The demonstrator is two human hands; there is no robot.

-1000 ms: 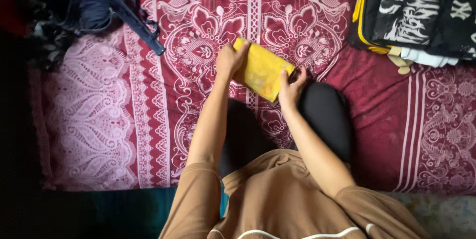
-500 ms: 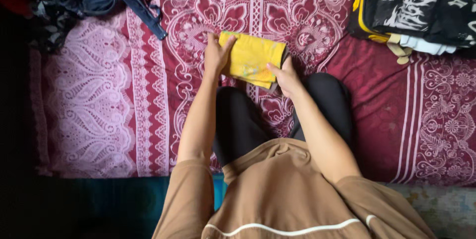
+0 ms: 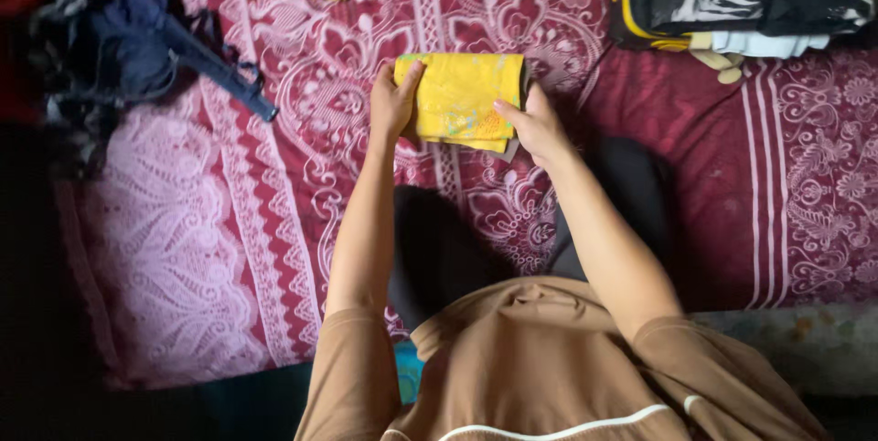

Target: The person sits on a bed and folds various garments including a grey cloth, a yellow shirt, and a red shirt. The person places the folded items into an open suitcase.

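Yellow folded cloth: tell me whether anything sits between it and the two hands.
Nothing visible does. The left hand and right hand grip the yellow folded cloth directly at its two side edges, over the patterned red bedspread.

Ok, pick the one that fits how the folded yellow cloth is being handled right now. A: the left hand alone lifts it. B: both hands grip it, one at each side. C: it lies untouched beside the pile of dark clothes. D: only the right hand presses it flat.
B: the left hand grips the left edge of the folded yellow cloth and the right hand grips its right edge, over the maroon patterned bedsheet.
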